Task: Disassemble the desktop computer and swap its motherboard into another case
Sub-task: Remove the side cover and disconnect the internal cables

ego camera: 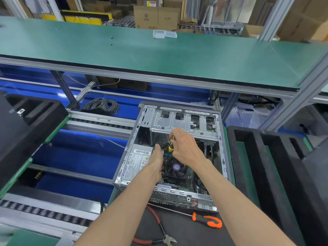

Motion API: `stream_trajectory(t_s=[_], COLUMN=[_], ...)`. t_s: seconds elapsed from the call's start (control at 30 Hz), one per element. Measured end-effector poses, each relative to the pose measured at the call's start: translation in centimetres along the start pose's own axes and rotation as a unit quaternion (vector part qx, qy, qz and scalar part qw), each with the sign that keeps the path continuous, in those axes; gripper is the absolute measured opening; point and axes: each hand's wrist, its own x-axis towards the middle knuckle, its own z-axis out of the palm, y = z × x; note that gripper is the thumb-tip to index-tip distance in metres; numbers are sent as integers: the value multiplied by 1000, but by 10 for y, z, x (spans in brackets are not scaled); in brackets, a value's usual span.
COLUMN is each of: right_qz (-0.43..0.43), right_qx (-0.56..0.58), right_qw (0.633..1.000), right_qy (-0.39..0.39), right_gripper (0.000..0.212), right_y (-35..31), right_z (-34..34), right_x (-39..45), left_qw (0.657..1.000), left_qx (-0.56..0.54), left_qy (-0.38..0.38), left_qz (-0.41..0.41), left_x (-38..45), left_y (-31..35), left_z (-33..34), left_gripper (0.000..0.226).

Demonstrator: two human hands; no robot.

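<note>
An open desktop computer case (224,157) lies on its side in front of me. Inside it I see the green motherboard (192,180), a black CPU fan (176,168) with a purple label, and a silver power supply (137,161) at the left. My right hand (184,148) grips a yellow-and-black screwdriver (171,146) held upright over the board near the fan. My left hand (158,162) reaches down between the power supply and the fan; its fingers are hidden among the black cables (164,145).
An orange-handled screwdriver (207,221) and red-handled cutters (159,233) lie on the black mat in front of the case. Black foam trays stand at the right (266,166) and left (26,121). A green shelf (159,55) overhangs, and a cable coil (101,105) lies behind.
</note>
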Motion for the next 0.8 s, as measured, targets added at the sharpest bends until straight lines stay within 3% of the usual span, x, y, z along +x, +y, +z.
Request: stream_trajectory(t_s=[0.27, 0.47, 0.67, 0.8], right_qz=[-59, -35, -65, -61], right_qx=[-79, -158, -118, -89], right_qw=[995, 985, 979, 979], right_qy=[-31, -53, -149, -172], right_gripper=[7, 31, 4, 9], right_y=[-11, -19, -24, -23], right_z=[-2, -1, -7, -9], right_x=[8, 20, 28, 28], left_qw=[1000, 1000, 1000, 999], left_qx=[-7, -5, -2, -16], left_qy=[-9, 8, 24, 10], left_qz=[-4, 10, 17, 27], left_x=[4, 14, 14, 10], left_y=[-2, -4, -5, -3], left_z=[1, 1, 1, 2], left_gripper=[84, 86, 87, 80])
